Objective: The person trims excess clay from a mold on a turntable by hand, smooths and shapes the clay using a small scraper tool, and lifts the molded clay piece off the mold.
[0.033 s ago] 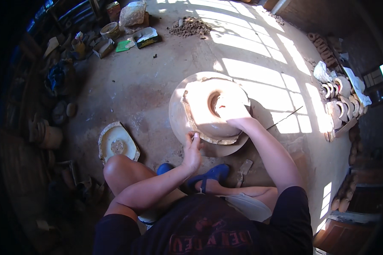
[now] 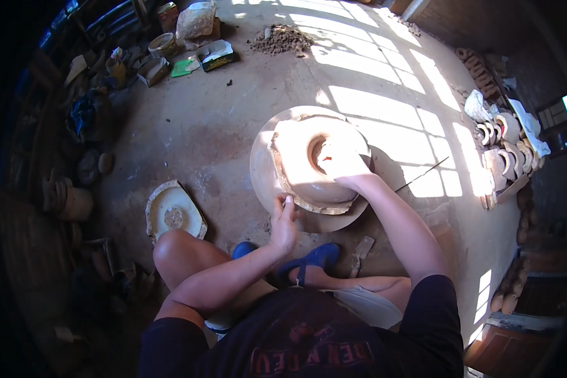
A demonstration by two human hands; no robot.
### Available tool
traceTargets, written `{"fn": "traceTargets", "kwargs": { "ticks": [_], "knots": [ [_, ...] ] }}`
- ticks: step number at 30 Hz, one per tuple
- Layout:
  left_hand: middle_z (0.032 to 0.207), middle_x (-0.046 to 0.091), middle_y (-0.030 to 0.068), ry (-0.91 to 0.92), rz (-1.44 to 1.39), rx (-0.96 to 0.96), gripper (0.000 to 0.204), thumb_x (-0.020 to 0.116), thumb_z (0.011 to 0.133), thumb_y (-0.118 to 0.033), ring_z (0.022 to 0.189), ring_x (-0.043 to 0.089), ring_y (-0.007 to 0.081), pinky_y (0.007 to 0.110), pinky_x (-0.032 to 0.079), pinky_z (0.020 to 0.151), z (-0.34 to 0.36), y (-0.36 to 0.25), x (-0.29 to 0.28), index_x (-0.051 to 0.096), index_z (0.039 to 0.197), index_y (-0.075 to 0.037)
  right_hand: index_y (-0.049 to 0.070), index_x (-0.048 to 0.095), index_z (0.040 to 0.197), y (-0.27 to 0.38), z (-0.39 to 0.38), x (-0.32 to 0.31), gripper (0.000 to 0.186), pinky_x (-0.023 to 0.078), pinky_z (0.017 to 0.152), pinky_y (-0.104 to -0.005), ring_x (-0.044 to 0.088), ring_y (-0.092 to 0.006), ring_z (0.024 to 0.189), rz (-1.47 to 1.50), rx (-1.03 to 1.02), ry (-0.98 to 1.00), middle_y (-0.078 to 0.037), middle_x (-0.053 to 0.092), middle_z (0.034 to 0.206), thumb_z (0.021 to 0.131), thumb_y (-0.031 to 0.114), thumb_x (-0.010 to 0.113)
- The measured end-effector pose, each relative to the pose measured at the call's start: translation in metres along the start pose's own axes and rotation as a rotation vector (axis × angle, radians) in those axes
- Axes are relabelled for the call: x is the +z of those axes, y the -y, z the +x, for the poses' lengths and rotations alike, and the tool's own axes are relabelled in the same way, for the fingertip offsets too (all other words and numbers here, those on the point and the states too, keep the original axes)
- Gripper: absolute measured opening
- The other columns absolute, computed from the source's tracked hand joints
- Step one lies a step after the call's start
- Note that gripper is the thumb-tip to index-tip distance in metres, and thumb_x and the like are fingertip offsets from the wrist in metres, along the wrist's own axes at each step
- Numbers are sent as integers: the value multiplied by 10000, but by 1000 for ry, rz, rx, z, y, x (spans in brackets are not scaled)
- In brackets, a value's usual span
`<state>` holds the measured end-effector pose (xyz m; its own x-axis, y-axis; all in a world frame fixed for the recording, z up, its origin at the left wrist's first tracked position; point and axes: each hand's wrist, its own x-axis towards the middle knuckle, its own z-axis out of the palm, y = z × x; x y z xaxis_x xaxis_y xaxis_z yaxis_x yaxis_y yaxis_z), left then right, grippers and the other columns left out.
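Note:
A pale clay mould (image 2: 290,151) with rough broken edges and a round central hollow sits on a round turntable (image 2: 261,157) in bright light. My right hand (image 2: 349,173) reaches over it from the right, its fingers at the hollow, washed out by sun and partly hidden. At the mould's lower-left edge is my left hand (image 2: 283,223), thumb up and fingers loosely bent apart against the edge. A second pale mould (image 2: 195,220), with a round hollow, lies on the floor beside my left knee.
My blue shoes (image 2: 321,258) and a flat scraper (image 2: 362,252) are below the turntable. A soil heap (image 2: 280,41), boxes (image 2: 217,57) and a green item (image 2: 183,68) lie farther back. Curved clay pieces (image 2: 504,157) line the right wall; pots and clutter (image 2: 75,201) fill the left.

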<state>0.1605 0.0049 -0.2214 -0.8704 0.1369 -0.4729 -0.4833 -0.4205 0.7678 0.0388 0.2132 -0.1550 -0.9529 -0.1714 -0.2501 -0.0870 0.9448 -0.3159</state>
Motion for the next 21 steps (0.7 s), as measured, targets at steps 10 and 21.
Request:
{"fn": "traceTargets", "kwargs": {
  "ticks": [10,21],
  "knots": [
    [1363,567,80,-54,-3,190,412,419,1150,-382,1251,539,183,368,411,1094,48,-21,-9,455,1437,-89,38,750,1105,25,-7,-23,261,494,1061,-437,649,-334,1194,-174,-160,135,-203,707,1218,975,135,546],
    [1390,613,136,-27,-238,199,442,418,1149,-397,1280,579,228,387,411,1132,108,-60,-2,488,1398,-38,65,618,1411,11,-16,-25,420,406,1195,-410,534,-299,1394,-111,-1,215,-175,575,1491,1028,218,541]
  ]
}}
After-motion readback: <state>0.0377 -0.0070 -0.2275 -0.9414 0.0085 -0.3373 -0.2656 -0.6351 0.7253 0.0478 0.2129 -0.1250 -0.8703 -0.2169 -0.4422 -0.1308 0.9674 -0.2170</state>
